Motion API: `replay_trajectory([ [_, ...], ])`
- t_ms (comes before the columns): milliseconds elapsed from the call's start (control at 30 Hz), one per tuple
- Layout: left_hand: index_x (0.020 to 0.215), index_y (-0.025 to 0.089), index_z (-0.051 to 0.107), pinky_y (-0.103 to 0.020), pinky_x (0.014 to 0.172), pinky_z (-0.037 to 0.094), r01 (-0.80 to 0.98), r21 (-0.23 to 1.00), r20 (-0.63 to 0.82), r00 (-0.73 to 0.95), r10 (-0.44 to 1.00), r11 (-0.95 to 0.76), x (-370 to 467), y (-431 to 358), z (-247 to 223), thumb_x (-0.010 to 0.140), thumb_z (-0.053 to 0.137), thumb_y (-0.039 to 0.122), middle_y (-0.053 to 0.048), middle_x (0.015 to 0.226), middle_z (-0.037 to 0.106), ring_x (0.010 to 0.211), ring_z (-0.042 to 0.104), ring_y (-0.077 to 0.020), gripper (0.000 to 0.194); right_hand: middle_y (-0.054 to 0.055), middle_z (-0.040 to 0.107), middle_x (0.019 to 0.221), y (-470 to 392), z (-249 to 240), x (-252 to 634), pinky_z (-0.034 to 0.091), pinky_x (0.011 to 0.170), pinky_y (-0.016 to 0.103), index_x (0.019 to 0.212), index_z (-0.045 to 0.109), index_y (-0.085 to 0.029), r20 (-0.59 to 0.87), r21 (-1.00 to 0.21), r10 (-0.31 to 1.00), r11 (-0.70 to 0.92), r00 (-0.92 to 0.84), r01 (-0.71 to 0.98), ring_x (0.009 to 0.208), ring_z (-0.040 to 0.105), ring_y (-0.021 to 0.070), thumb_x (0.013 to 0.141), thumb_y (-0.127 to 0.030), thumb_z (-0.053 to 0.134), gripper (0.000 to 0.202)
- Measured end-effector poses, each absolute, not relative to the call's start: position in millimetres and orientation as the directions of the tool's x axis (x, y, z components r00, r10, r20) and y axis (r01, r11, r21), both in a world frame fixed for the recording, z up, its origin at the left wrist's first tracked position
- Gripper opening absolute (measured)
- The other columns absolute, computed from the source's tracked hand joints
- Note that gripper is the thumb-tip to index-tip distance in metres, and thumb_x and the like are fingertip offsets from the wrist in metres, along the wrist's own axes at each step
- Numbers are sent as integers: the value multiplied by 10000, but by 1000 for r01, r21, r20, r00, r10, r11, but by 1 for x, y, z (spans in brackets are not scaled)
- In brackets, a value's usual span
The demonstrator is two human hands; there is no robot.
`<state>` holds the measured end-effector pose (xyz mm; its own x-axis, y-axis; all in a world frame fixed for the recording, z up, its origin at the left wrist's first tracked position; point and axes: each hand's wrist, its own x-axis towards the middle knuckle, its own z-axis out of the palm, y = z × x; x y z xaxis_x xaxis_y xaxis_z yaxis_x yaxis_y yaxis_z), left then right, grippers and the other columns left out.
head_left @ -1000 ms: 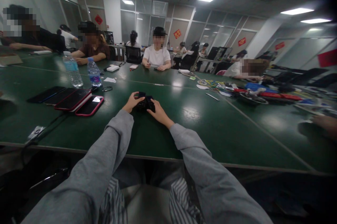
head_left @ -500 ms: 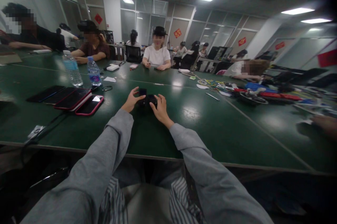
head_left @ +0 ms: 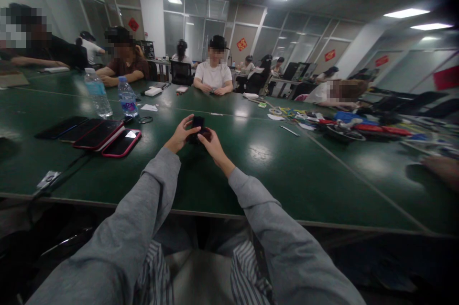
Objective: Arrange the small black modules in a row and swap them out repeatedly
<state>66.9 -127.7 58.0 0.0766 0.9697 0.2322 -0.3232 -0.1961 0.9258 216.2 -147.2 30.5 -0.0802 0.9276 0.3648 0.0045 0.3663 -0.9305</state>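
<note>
Over the green table (head_left: 229, 185), my left hand (head_left: 178, 137) grips a small black boxy object (head_left: 198, 124) from its left side, thumb across the near face. My right hand (head_left: 214, 146) closes on the lower right of the same dark cluster, its thumb and fingers pinching a black piece that is mostly hidden. The two dark pieces touch or overlap; where one ends and the other begins is too dark to make out. Their exact kind does not show.
To the left lie several phones, one with a red-pink case (head_left: 122, 143), and two water bottles (head_left: 128, 97). A pen (head_left: 289, 131) and a heap of cables and tools (head_left: 344, 128) are on the right. A person in white (head_left: 213, 75) sits opposite; another person's hand (head_left: 442, 170) reaches in at right.
My right hand has moved left, bringing its black piece up against the one in my left hand. The gap between the two pieces has closed. My left hand has hardly moved.
</note>
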Motion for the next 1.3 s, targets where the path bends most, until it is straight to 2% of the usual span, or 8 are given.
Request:
replay_trajectory([
  [233, 1374, 252, 481, -406, 1006, 506, -313, 928, 266, 181, 947, -201, 68, -129, 58, 656, 831, 226, -88, 1333, 562, 1231, 559, -263, 799, 109, 646, 1117, -152, 34, 220, 531, 957, 407, 1278, 482, -182, 382, -924, 924, 382, -16, -8, 1032, 635, 209, 767, -483, 711, 636],
  [433, 1427, 208, 383, -424, 1019, 475, -247, 962, 193, 305, 933, -118, 60, -124, 50, 632, 851, 177, -106, 1183, 651, 1116, 632, -249, 923, 115, 653, 1099, -151, 34, 225, 519, 974, 414, 1303, 446, -164, 353, -935, 935, 351, -37, -61, 1036, 640, 217, 736, -489, 727, 712],
  [567, 1419, 183, 393, -440, 1002, 476, -223, 968, 180, 305, 935, -113, 54, -120, 47, 664, 844, 234, -103, 1089, 683, 1031, 664, -236, 881, 110, 654, 1092, -151, 34, 226, 521, 969, 417, 1283, 462, -170, 345, -935, 938, 341, -26, -98, 1048, 637, 222, 723, -490, 733, 700],
  [833, 1395, 173, 468, -425, 997, 457, -176, 966, 234, 275, 933, -190, 48, -116, 46, 608, 878, 261, -85, 1020, 705, 1002, 665, -226, 891, 90, 664, 1065, -151, 33, 227, 525, 958, 418, 1247, 481, -195, 360, -929, 933, 356, -20, -102, 1030, 641, 220, 732, -492, 729, 644],
  [967, 1363, 165, 506, -421, 988, 463, -183, 961, 246, 243, 938, -205, 48, -114, 44, 549, 900, 259, -85, 1004, 715, 999, 668, -233, 910, 105, 638, 1115, -153, 33, 227, 520, 952, 406, 1270, 451, -192, 432, -902, 900, 432, -65, -12, 1047, 625, 217, 774, -505, 682, 630],
  [1100, 1310, 150, 552, -428, 962, 484, -110, 970, 230, 129, 965, -217, 44, -111, 45, 559, 894, 329, -98, 998, 719, 966, 677, -237, 844, 113, 607, 1166, -154, 34, 231, 481, 995, 402, 1271, 465, -188, 542, -825, 840, 539, -28, 169, 1094, 587, 213, 828, -467, 622, 547],
  [1200, 1253, 108, 589, -445, 926, 505, 8, 988, 156, -13, 988, -156, 36, -111, 44, 535, 904, 359, -126, 992, 717, 938, 682, -258, 823, 116, 587, 1194, -155, 34, 235, 432, 1040, 426, 1255, 496, -186, 606, -759, 795, 572, 19, 312, 1133, 554, 222, 859, -423, 575, 469],
  [1300, 1191, 80, 627, -450, 866, 529, 45, 998, 44, -73, 996, -41, 30, -112, 41, 513, 916, 349, -136, 935, 721, 881, 692, -274, 785, 111, 583, 1195, -157, 34, 236, 405, 1050, 453, 1250, 513, -195, 621, -720, 783, 558, 25, 412, 1130, 542, 234, 867, -391, 556, 433],
])
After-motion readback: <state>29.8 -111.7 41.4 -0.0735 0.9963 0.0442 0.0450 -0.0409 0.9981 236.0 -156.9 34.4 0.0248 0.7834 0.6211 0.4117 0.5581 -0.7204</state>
